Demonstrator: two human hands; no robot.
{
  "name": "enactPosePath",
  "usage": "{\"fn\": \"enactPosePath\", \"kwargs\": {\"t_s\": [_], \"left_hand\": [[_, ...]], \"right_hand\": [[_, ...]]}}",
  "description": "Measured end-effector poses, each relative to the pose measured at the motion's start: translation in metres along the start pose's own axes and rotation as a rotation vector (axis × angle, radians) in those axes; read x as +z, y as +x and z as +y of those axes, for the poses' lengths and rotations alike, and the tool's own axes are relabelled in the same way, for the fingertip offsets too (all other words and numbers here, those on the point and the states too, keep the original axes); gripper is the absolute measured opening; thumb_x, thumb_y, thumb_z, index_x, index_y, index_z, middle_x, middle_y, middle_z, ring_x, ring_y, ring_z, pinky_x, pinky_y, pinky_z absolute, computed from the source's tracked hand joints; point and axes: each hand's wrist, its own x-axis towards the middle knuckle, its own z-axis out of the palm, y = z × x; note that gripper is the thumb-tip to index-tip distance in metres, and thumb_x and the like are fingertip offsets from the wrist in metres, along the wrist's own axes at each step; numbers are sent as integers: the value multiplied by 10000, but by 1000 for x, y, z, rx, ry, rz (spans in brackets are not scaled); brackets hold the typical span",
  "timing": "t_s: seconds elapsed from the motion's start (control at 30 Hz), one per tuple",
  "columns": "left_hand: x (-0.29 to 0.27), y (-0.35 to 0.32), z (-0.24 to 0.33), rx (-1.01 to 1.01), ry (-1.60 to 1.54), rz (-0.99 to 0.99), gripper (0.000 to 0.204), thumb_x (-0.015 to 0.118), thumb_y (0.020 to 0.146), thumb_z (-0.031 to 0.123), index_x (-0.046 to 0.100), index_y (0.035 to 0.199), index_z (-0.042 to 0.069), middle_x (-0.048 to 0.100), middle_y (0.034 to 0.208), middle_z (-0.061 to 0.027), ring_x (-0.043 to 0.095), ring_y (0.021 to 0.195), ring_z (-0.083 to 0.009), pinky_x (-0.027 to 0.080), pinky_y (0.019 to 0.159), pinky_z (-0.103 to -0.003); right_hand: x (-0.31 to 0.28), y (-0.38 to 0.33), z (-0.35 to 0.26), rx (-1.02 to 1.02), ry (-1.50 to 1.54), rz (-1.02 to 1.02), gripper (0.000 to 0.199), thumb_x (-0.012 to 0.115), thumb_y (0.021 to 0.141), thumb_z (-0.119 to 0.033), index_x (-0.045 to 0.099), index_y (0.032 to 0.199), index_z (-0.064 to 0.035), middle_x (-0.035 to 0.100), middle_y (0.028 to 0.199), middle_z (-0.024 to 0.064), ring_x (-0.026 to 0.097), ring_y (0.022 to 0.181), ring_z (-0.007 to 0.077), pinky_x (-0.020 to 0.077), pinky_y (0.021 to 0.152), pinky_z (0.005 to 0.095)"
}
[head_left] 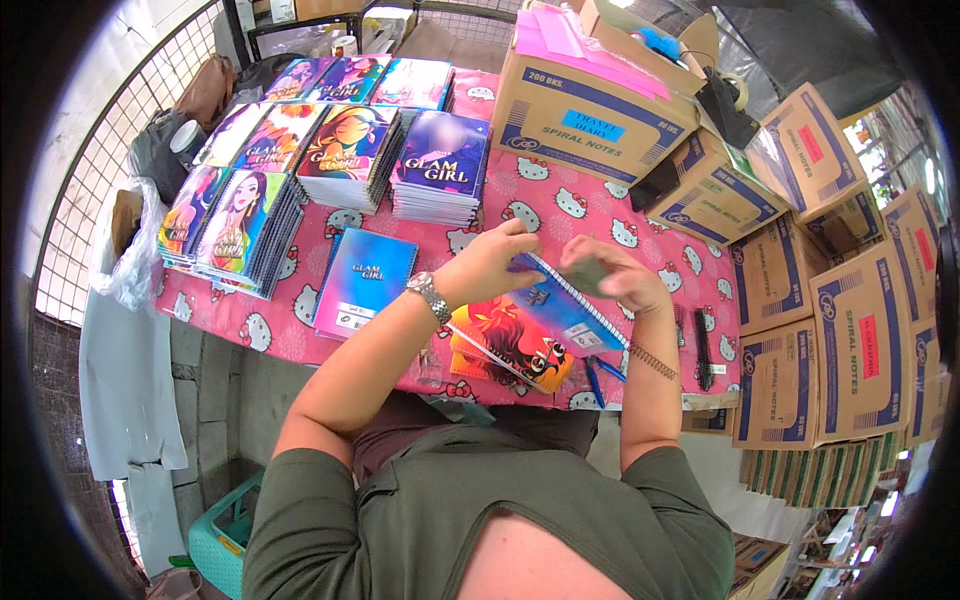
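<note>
**Holding a blue spiral notebook (pixel 556 312) tilted in the left hand (pixel 508 258)**

Gripping the notebook near its upper end with bent left fingers; wearing a metal watch (pixel 430 297) on the same wrist. Holding the right hand (pixel 622 280) up just to the right of the notebook's spine, with fingers bent but blurred: cannot tell whether open, closed or gripping, nor what to make of the dark greenish blur at the fingertips. Showing a dark wire coil (pixel 652 362) past the notebook's lower end, below the right hand and across its forearm.

Lying on the pink patterned tablecloth (pixel 215 305): below the left hand, red-and-yellow notebooks (pixel 500 345); below the right hand, slim blue tools (pixel 597 382), too small to identify; farther right of that hand, a bundle of black coils (pixel 703 350).

Left of the left hand, just beyond the watch, a blue-and-pink notebook (pixel 365 270). Farther off, beyond the left hand, stacked notebooks (pixel 440 160) with bright covers. Beyond the right hand and to its right, cardboard boxes (pixel 590 85).
</note>
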Motion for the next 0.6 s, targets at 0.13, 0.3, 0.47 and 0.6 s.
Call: {"fn": "enactPosePath", "kwargs": {"t_s": [0.13,0.3,0.47,0.6], "left_hand": [[-3,4,5,-26,-55,-63,287,820,786,135,651,990,25,554,975,-93,601,855,-245,508,758,-360],[-4,2,5,-18,-55,-74,291,823,780,135,647,984,23,556,965,-89,602,831,-238,507,729,-356],[-6,0,5,27,-55,-49,330,828,763,133,637,1013,31,566,981,-86,613,848,-231,516,716,-346],[-4,-3,6,-32,-82,-83,363,833,753,135,625,1035,38,576,1003,-81,615,863,-216,521,716,-330]], "right_hand": [[-7,3,4,-38,-53,16,598,757,691,-382,651,1160,-27,577,1165,72,568,1131,214,437,998,357],[4,8,9,-152,177,-53,597,744,746,-425,656,1167,-11,606,1130,78,584,1053,189,457,934,334],[1,15,-10,295,-391,77,597,770,728,-418,665,1152,-11,630,1035,29,579,951,111,460,819,266],[4,17,3,-6,0,-72,575,768,728,-367,657,1170,-17,639,1058,27,586,949,120,456,816,256]]}}
